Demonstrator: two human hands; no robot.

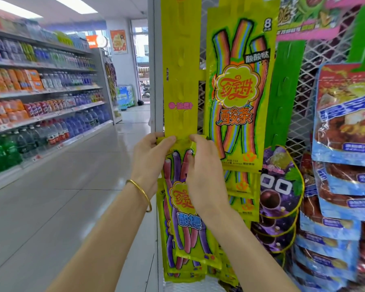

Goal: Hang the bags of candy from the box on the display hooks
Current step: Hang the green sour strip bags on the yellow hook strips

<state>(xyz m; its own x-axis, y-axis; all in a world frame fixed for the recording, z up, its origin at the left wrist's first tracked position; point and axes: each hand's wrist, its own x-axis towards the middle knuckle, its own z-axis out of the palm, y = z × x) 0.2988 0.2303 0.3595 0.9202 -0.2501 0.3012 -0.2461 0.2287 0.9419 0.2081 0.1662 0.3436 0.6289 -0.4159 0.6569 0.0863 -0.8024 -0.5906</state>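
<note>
**Your left hand (150, 157) and right hand (202, 167) pinch one candy bag (185, 226) by its top**

Your left hand, gold bangle (140, 192) on its wrist, pinches the top left corner between thumb and fingertips. Your right hand curls its fingers over the top right edge, thumb on the front. Between them the bag's top touches the lower end of a yellow hanging strip (180, 81) that runs up above your fingers. The bag hangs below your hands, in front of more bags (181, 275) of its kind. Just right of your right hand hangs a rainbow-striped bag (238, 91), purple grape bags (280, 186) beneath it.
</note>
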